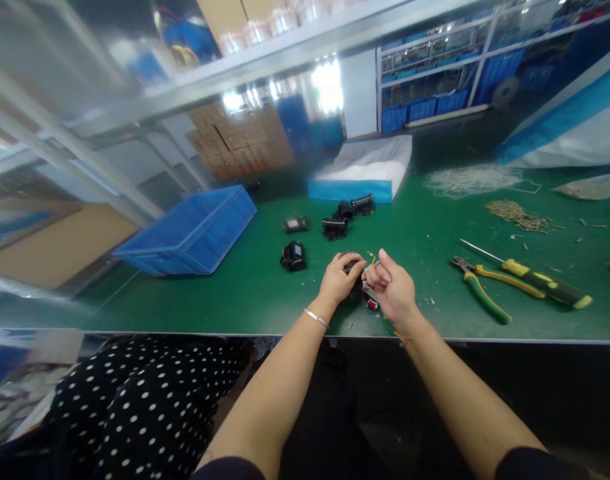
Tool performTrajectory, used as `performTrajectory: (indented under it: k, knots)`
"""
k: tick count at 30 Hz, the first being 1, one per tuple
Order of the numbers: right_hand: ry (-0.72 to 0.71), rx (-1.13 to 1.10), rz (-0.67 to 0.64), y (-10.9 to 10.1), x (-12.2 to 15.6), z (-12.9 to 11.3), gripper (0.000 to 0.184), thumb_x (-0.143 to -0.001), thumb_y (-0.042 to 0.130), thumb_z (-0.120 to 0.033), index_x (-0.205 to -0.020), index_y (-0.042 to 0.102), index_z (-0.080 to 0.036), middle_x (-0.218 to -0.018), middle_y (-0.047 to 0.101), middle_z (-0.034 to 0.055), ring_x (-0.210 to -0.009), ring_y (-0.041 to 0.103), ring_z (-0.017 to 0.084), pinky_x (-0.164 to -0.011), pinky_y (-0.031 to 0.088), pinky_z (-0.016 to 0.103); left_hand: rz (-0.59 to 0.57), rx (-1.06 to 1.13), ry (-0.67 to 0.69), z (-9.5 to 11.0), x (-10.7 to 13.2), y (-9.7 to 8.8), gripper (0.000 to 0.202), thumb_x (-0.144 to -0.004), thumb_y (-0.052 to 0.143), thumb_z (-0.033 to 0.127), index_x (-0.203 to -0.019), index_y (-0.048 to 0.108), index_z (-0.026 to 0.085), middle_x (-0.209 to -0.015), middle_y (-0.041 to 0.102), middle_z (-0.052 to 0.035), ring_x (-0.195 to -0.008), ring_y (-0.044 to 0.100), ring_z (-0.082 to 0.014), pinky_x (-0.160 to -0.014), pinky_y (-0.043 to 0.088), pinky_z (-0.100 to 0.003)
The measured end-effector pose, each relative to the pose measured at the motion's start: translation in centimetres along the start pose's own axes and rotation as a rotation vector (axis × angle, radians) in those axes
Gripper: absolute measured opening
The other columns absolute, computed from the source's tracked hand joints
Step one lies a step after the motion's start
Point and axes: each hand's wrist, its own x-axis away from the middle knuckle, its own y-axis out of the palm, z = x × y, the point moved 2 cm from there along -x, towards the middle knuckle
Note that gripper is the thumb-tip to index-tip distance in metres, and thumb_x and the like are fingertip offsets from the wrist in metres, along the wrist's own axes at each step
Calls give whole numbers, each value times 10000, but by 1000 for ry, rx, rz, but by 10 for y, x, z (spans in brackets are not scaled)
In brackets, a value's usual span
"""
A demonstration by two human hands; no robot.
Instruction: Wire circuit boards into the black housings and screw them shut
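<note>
My left hand (339,279) and my right hand (393,288) meet over the green table (265,287) near its front edge. Together they grip a small black part with wires (357,277). The left fingers curl round its black body. The right fingers pinch its red and white end and a thin yellow wire. Much of the part is hidden by my fingers. A thin bracelet sits on my left wrist.
Several more black parts (335,227) lie further back, one (293,256) to the left. A blue bin (195,230) stands at left. Green-handled pliers (482,287) and a yellow screwdriver (535,277) lie at right. A blue and white pack (365,167) sits behind.
</note>
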Motion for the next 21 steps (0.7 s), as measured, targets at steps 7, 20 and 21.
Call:
performTrajectory:
  k: [7,20,21]
  knots:
    - [-94,298,67,10,32,25,552,-885,463,-530,-457,314,-213,-451,309,-41,-469,302,98,-555,349,289,11,-16,13,3,3,4,186,-867,549,370,-912,670,236,-955,655,-31,-958,568,-170,-912,454,-310]
    - [-158,169,10,-6,126,-33,454,-955,404,-293,-514,371,-189,-495,339,-25,-481,337,106,-518,292,294,223,-241,-60,-39,-22,-25,251,-883,501,416,-897,652,215,-903,635,-38,-938,545,-177,-903,429,-304]
    - [-167,105,43,-11,121,-43,455,-955,403,-274,-510,370,-184,-497,343,-22,-490,349,106,-521,293,294,208,-228,-46,-37,-20,-24,251,-886,496,415,-891,646,214,-897,635,-34,-934,545,-174,-897,431,-301]
